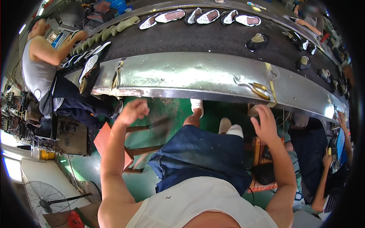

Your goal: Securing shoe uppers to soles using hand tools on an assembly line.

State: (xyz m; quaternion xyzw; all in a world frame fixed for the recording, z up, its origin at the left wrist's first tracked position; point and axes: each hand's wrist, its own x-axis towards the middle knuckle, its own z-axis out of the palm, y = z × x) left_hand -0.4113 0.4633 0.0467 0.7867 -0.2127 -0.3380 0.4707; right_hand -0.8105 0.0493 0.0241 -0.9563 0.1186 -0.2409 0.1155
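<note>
My left hand is raised in front of the bench's metal edge, its fingers loosely bent and nothing seen in them. Below and to its right, a dark shape is smeared by motion; I cannot make out what it is. On the other side my right hand hangs in the air, thumb and fingers apart, holding nothing. Nearest to it, pliers with yellow handles lie on the metal ledge. Another slim tool rests on the ledge's left part.
White shoes stand in pairs along the dark belt, with a dark shoe nearer. Green shoe forms line its left. A co-worker stands left; another person's arm shows right. A wooden stool stands below left.
</note>
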